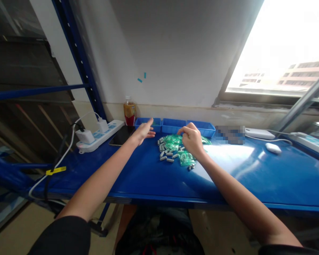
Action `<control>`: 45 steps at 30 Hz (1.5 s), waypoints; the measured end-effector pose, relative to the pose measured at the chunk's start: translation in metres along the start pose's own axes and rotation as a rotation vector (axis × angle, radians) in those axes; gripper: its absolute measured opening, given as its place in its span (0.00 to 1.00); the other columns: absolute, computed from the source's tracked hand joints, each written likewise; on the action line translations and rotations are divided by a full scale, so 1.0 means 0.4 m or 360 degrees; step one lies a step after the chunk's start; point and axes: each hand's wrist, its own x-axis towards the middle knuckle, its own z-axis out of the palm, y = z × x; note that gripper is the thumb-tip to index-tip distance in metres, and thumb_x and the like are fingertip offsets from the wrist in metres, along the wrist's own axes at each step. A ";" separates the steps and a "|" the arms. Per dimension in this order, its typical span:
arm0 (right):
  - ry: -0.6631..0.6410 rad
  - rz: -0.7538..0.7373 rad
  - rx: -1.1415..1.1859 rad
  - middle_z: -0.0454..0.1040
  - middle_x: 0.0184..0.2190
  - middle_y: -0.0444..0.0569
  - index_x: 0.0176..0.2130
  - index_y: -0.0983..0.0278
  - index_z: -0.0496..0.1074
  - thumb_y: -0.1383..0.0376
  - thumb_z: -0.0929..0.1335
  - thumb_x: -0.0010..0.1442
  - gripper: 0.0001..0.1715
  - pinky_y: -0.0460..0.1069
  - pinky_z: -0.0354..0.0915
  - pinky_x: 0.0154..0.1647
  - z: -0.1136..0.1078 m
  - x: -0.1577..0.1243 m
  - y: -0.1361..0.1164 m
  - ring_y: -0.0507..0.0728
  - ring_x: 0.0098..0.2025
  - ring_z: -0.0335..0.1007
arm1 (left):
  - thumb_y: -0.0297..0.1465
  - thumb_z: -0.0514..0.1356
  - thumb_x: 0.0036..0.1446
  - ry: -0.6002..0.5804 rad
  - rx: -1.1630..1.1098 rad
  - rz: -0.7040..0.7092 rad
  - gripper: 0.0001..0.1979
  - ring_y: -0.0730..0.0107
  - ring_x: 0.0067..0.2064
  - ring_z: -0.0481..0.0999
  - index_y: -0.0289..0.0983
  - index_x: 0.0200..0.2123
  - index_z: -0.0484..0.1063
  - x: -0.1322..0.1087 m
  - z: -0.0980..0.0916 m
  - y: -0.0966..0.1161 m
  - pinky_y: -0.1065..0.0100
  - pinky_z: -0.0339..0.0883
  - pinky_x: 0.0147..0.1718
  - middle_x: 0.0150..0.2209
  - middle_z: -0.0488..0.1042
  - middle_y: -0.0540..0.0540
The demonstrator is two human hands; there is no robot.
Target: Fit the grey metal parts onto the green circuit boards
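On the blue bench [149, 177], short grey cylinders [167, 156] lie among green packets [186, 158].

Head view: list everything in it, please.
table: one, blue, across the view
trays: three, blue, in a row by the wall
metal cylinders: many, silver, heaped mid-table
packets: several, green, among the cylinders
bottle: one, amber with red label, left of the trays
phone: one, black, before the bottle
power strip: one, white, far left
mouse: one, white, right side
left hand: open, at the leftmost tray
right hand: curled over the packets
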 end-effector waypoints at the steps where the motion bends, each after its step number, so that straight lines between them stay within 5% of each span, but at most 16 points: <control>1: -0.0060 -0.0027 -0.0035 0.69 0.30 0.49 0.30 0.62 0.75 0.75 0.58 0.49 0.19 0.49 0.61 0.39 0.004 -0.001 0.010 0.57 0.36 0.65 | 0.47 0.56 0.56 0.0001 0.0229 0.0117 0.25 0.68 0.29 0.75 0.32 0.46 0.67 -0.014 0.009 -0.017 0.68 0.69 0.26 0.38 0.74 0.39; 5: -0.0494 -0.0085 -0.0295 0.72 0.37 0.53 0.44 0.66 0.73 0.69 0.64 0.53 0.19 0.53 0.59 0.46 0.024 -0.011 0.060 0.61 0.44 0.63 | 0.41 0.60 0.54 -0.0092 0.1048 0.0793 0.20 0.65 0.35 0.74 0.35 0.47 0.70 -0.070 0.051 -0.078 0.67 0.68 0.36 0.40 0.73 0.41; 11: -0.0786 -0.0189 -0.0455 0.72 0.40 0.53 0.48 0.61 0.73 0.58 0.66 0.58 0.19 0.54 0.58 0.47 0.045 -0.024 0.087 0.63 0.48 0.60 | 0.37 0.56 0.57 -0.0363 0.1343 0.1051 0.13 0.65 0.36 0.73 0.37 0.41 0.74 -0.087 0.075 -0.101 0.66 0.66 0.37 0.38 0.74 0.44; 18: -0.0642 -0.0266 -0.0413 0.70 0.33 0.51 0.37 0.63 0.75 0.63 0.62 0.63 0.13 0.51 0.59 0.44 0.071 -0.020 0.072 0.58 0.41 0.62 | 0.37 0.54 0.58 -0.0435 0.1345 0.1089 0.12 0.64 0.36 0.73 0.37 0.37 0.75 -0.076 0.069 -0.114 0.67 0.65 0.35 0.34 0.73 0.44; 22: -0.0602 -0.0300 -0.0412 0.70 0.38 0.53 0.42 0.64 0.73 0.64 0.63 0.61 0.12 0.51 0.60 0.45 0.081 -0.027 0.066 0.59 0.43 0.62 | 0.38 0.54 0.58 -0.0437 0.1358 0.1107 0.13 0.65 0.35 0.73 0.38 0.36 0.75 -0.075 0.071 -0.114 0.68 0.64 0.35 0.33 0.72 0.45; 25: -0.0637 -0.0296 -0.0415 0.70 0.45 0.54 0.50 0.64 0.70 0.64 0.66 0.57 0.20 0.52 0.60 0.47 0.088 -0.028 0.065 0.61 0.48 0.61 | 0.38 0.53 0.59 -0.0440 0.1387 0.1133 0.13 0.65 0.33 0.72 0.38 0.33 0.75 -0.076 0.071 -0.113 0.68 0.63 0.33 0.31 0.72 0.45; 30: -0.0562 -0.0237 -0.0325 0.72 0.36 0.52 0.42 0.62 0.76 0.63 0.63 0.62 0.14 0.51 0.61 0.45 0.092 -0.017 0.059 0.59 0.42 0.64 | 0.40 0.52 0.59 -0.0448 0.1318 0.1085 0.16 0.65 0.32 0.71 0.37 0.29 0.74 -0.076 0.071 -0.104 0.67 0.61 0.32 0.28 0.71 0.45; 34: -0.0261 -0.0248 -0.0174 0.69 0.31 0.51 0.42 0.60 0.78 0.61 0.62 0.63 0.16 0.50 0.62 0.40 0.084 -0.022 0.041 0.57 0.36 0.64 | 0.48 0.48 0.59 -0.0392 0.0844 0.0652 0.26 0.66 0.30 0.70 0.36 0.24 0.73 -0.073 0.075 -0.091 0.69 0.60 0.28 0.25 0.72 0.44; 37: -0.0284 -0.0334 -0.0049 0.68 0.27 0.49 0.45 0.58 0.77 0.61 0.62 0.64 0.17 0.49 0.61 0.37 0.077 -0.036 0.023 0.56 0.33 0.64 | 0.52 0.49 0.57 -0.0377 0.0273 0.0227 0.27 0.71 0.26 0.68 0.34 0.26 0.72 -0.064 0.073 -0.086 0.72 0.55 0.21 0.27 0.73 0.44; 39: -0.0309 -0.0367 0.0026 0.69 0.28 0.48 0.45 0.58 0.77 0.63 0.62 0.63 0.17 0.49 0.62 0.38 0.073 -0.044 0.010 0.56 0.33 0.65 | 0.50 0.56 0.53 -0.0392 0.0031 0.0146 0.23 0.75 0.23 0.65 0.33 0.27 0.70 -0.057 0.068 -0.084 0.75 0.51 0.18 0.26 0.71 0.47; 42: -0.0316 -0.0268 0.0175 0.70 0.32 0.49 0.47 0.58 0.75 0.66 0.63 0.59 0.18 0.49 0.62 0.42 0.066 -0.045 -0.007 0.56 0.37 0.66 | 0.45 0.60 0.51 -0.0337 -0.0036 0.0280 0.17 0.78 0.21 0.63 0.35 0.30 0.68 -0.051 0.057 -0.079 0.76 0.51 0.18 0.23 0.66 0.52; 45: -0.0332 0.0061 0.0380 0.69 0.37 0.50 0.44 0.61 0.76 0.61 0.66 0.56 0.17 0.49 0.63 0.43 0.059 -0.034 -0.019 0.56 0.40 0.67 | 0.41 0.59 0.54 -0.0168 0.0188 0.0663 0.14 0.76 0.25 0.66 0.36 0.35 0.70 -0.057 0.050 -0.072 0.74 0.59 0.24 0.26 0.68 0.51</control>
